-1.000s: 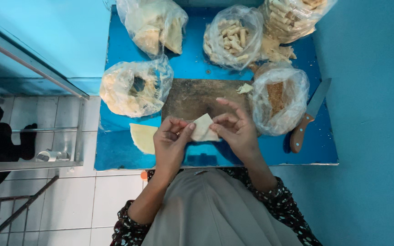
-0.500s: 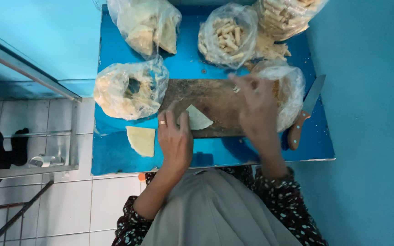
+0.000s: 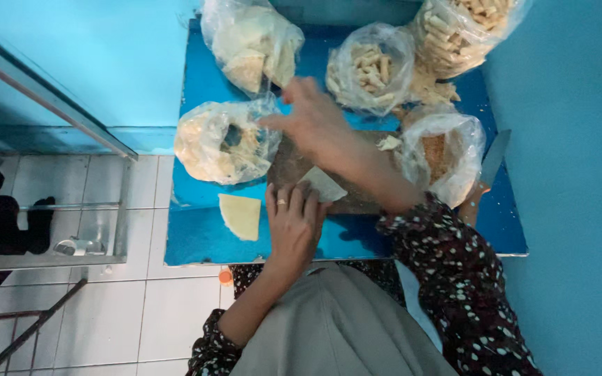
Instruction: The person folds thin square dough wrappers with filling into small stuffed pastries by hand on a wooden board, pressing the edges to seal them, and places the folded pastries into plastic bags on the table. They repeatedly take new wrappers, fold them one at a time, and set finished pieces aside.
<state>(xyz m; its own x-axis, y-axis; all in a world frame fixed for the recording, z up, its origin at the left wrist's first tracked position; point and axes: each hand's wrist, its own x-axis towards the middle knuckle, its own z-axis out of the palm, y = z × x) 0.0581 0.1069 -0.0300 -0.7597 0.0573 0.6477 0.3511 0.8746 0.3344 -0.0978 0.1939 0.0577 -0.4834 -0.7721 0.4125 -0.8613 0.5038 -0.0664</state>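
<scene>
Right hand (image 3: pixel 315 125) moved left to bag (image 3: pixel 226 143); left hand (image 3: pixel 292 226) pins wrapper (image 3: pixel 323 185).

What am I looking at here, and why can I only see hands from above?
The camera sits on a person's head and looks straight down, so you see their two arms and lap, not a face. In front of them is a small blue table with a dark board on it. The left hand rests flat at the near edge of the board, its fingers touching a pale folded wrapper. The right hand stretches across toward a plastic bag on the left; it seems to hold nothing. Another flat wrapper lies on the table beside the board. More bags of pale food sticks and crumbs stand around the back. A knife lies on the right side. Below the table is a white tiled floor.
</scene>
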